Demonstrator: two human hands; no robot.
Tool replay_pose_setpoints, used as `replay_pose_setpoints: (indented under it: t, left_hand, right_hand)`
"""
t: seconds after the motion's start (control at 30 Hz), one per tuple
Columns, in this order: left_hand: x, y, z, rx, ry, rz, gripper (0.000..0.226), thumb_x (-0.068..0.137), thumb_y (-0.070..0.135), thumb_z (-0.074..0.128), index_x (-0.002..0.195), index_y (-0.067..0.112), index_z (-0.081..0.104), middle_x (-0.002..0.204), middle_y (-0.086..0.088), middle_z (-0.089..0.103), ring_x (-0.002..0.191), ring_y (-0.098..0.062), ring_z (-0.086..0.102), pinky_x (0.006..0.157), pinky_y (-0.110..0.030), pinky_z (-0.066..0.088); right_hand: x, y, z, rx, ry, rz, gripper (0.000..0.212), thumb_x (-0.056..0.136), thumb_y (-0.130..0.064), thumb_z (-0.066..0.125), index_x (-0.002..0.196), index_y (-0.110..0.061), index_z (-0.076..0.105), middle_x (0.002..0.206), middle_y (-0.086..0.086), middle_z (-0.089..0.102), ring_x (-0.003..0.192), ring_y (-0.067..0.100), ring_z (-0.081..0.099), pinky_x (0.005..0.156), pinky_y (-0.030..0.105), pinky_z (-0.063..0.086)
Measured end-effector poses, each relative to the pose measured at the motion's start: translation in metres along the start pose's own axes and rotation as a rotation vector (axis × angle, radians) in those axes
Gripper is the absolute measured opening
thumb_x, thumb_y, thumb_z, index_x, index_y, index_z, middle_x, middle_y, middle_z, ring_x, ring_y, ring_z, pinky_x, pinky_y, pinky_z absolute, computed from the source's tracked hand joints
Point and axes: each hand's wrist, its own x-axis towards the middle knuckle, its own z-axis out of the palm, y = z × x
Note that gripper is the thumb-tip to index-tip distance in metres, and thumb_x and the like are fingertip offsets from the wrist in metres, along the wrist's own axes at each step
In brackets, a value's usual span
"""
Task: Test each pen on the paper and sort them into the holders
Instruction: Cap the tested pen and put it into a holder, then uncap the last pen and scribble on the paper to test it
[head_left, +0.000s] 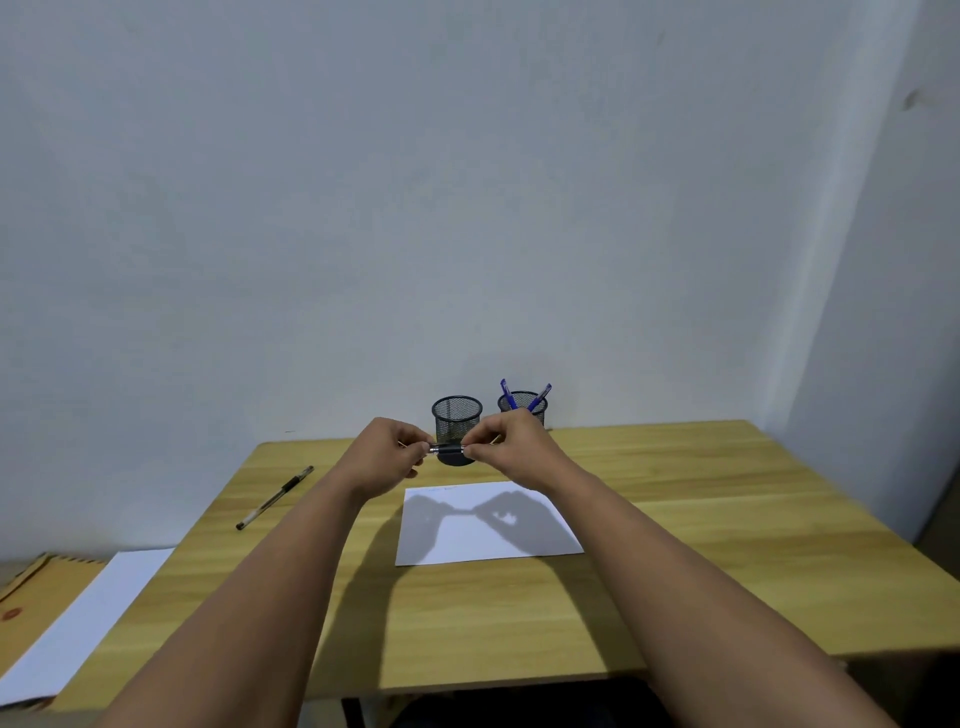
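Head view, frame centre: I see my left hand (387, 454) and right hand (511, 447) raised over the wooden table (701, 525), each pinching one end of a short dark pen (448, 449) held level between them; a silvery band shows near the left fingertips. Two black wire-mesh holders, round cups, stand at the table's far edge: the left holder (457, 415) sits just behind the pen, contents not visible; the right holder (522, 406) has two blue pens (538, 399) leaning out. One flat white paper (488, 525) lies below the hands, faint marks near its top edge. One slim clear-barrelled black pen (275, 498) lies diagonally at middle left. Lower left: another white sheet (78, 623) over a brown envelope (36, 587).
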Motion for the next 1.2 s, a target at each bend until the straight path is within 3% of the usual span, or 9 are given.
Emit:
replay_pose_setpoints:
  t: [0.13, 0.23, 0.5, 0.6, 0.7, 0.87, 0.97, 1.07, 1.2]
  left_hand:
    - [0.010, 0.006, 0.000, 0.061, 0.050, 0.051, 0.015, 0.096, 0.017, 0.065, 0.095, 0.025, 0.078, 0.081, -0.001, 0.072, 0.076, -0.019, 0.064, 0.076, -0.045, 0.059]
    - [0.021, 0.019, -0.001, -0.003, 0.156, 0.112, 0.022, 0.096, 0.021, 0.065, 0.115, 0.030, 0.071, 0.098, 0.007, 0.072, 0.088, -0.010, 0.068, 0.073, -0.028, 0.051]
    - [0.082, -0.021, 0.015, 0.024, 0.196, -0.081, 0.081, 0.080, 0.039, 0.082, 0.150, 0.025, 0.044, 0.140, -0.002, 0.055, 0.123, -0.021, 0.055, 0.099, -0.036, 0.046]
    - [0.109, -0.041, 0.038, 0.020, 0.148, -0.146, 0.106, 0.069, 0.045, 0.090, 0.156, 0.022, 0.034, 0.154, -0.007, 0.044, 0.139, -0.024, 0.046, 0.112, -0.042, 0.042]
    - [0.131, -0.059, 0.059, 0.013, 0.100, -0.196, 0.124, 0.054, 0.059, 0.091, 0.157, 0.023, 0.030, 0.156, -0.004, 0.044, 0.141, -0.024, 0.044, 0.114, -0.045, 0.040]
    - [0.146, -0.081, 0.080, 0.003, 0.178, -0.152, 0.102, 0.044, 0.072, 0.079, 0.133, 0.036, 0.047, 0.116, 0.015, 0.065, 0.108, -0.018, 0.067, 0.095, -0.045, 0.055]
    - [0.145, -0.083, 0.081, -0.042, 0.199, -0.132, 0.092, 0.048, 0.068, 0.080, 0.129, 0.038, 0.048, 0.113, 0.015, 0.067, 0.100, -0.015, 0.070, 0.089, -0.045, 0.058]
    - [0.143, -0.083, 0.083, -0.050, 0.202, -0.116, 0.087, 0.051, 0.066, 0.082, 0.126, 0.040, 0.048, 0.113, 0.017, 0.068, 0.099, -0.013, 0.070, 0.087, -0.045, 0.059]
    - [0.141, -0.079, 0.083, -0.037, 0.202, -0.119, 0.090, 0.050, 0.067, 0.081, 0.129, 0.040, 0.046, 0.117, 0.015, 0.068, 0.103, -0.014, 0.069, 0.089, -0.045, 0.058]
  right_hand:
    - [0.009, -0.006, -0.008, -0.331, -0.138, -0.066, 0.019, 0.094, -0.026, 0.075, 0.111, -0.027, 0.084, 0.102, -0.007, 0.080, 0.097, 0.011, 0.071, 0.090, 0.033, 0.056]
    - [0.027, -0.011, -0.017, -0.502, -0.093, -0.051, 0.020, 0.093, -0.030, 0.072, 0.110, -0.031, 0.082, 0.107, -0.008, 0.080, 0.107, 0.019, 0.071, 0.096, 0.042, 0.056]
    - [0.107, -0.011, -0.051, -0.096, 0.322, 0.017, 0.011, 0.087, -0.012, 0.074, 0.095, -0.019, 0.074, 0.081, -0.005, 0.073, 0.079, 0.013, 0.066, 0.071, 0.024, 0.048]
    - [0.137, -0.008, -0.048, -0.038, 0.319, 0.024, 0.015, 0.085, -0.007, 0.072, 0.098, -0.016, 0.072, 0.064, -0.011, 0.063, 0.071, 0.013, 0.065, 0.072, 0.026, 0.050]
    - [0.158, 0.002, -0.028, -0.055, 0.249, 0.059, 0.013, 0.082, -0.007, 0.072, 0.092, -0.016, 0.070, 0.069, -0.005, 0.071, 0.085, 0.023, 0.074, 0.075, 0.028, 0.054]
    - [0.177, 0.029, 0.014, -0.176, 0.162, 0.141, 0.015, 0.079, -0.013, 0.075, 0.075, -0.021, 0.062, 0.081, 0.002, 0.074, 0.087, 0.027, 0.075, 0.078, 0.037, 0.062]
    - [0.178, 0.037, 0.027, -0.266, 0.107, 0.199, 0.020, 0.082, -0.014, 0.076, 0.071, -0.021, 0.060, 0.080, 0.001, 0.070, 0.086, 0.028, 0.073, 0.071, 0.035, 0.057]
    - [0.178, 0.043, 0.035, -0.330, 0.093, 0.241, 0.003, 0.083, -0.013, 0.075, 0.086, -0.013, 0.074, 0.092, 0.009, 0.077, 0.092, 0.031, 0.074, 0.069, 0.033, 0.054]
    - [0.179, 0.038, 0.035, -0.395, 0.133, 0.246, 0.027, 0.088, -0.016, 0.077, 0.114, -0.009, 0.076, 0.115, 0.014, 0.077, 0.107, 0.035, 0.072, 0.081, 0.034, 0.056]
